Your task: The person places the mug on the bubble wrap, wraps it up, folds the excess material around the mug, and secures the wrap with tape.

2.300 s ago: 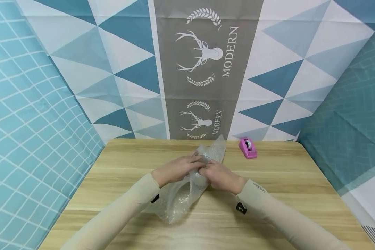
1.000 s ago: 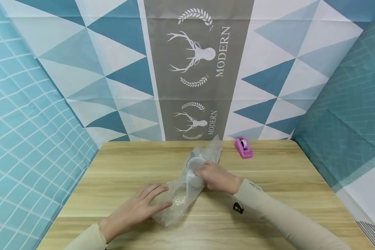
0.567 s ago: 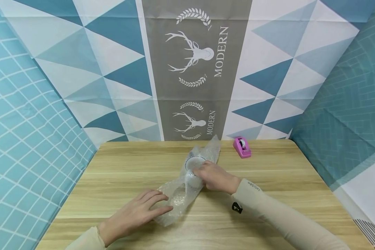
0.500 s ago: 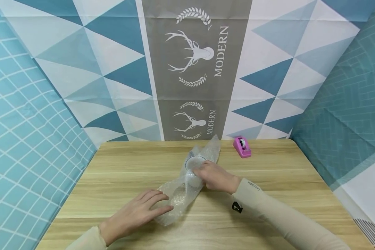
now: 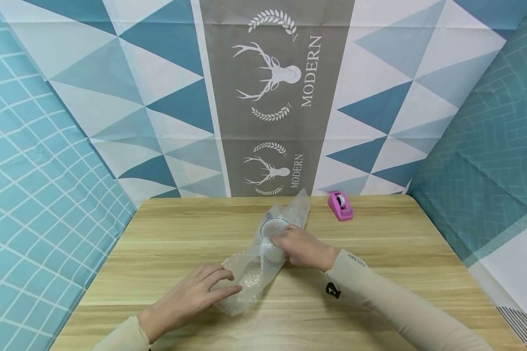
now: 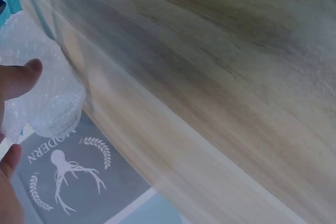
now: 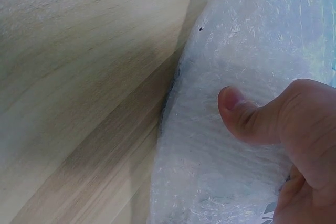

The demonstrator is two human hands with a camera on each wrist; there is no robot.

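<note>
A sheet of bubble wrap lies diagonally across the middle of the table, loosely folded around a round white vessel with a thin blue rim. Its lower part is covered, so I cannot tell whether it is a cup or a bowl. My right hand grips the wrap at the vessel's right side; the right wrist view shows the thumb pressing flat on the wrap. My left hand hovers by the wrap's near left end, fingers spread and slightly bent, holding nothing; contact is unclear.
A pink tape dispenser stands near the back edge of the wooden table, right of the wrap. Patterned cloth hangs behind the table and along both sides.
My left hand has left the vessel's rim and come back toward the near left end of the wrap, its fingers drawing in slightly. My right hand keeps its grip in place.
</note>
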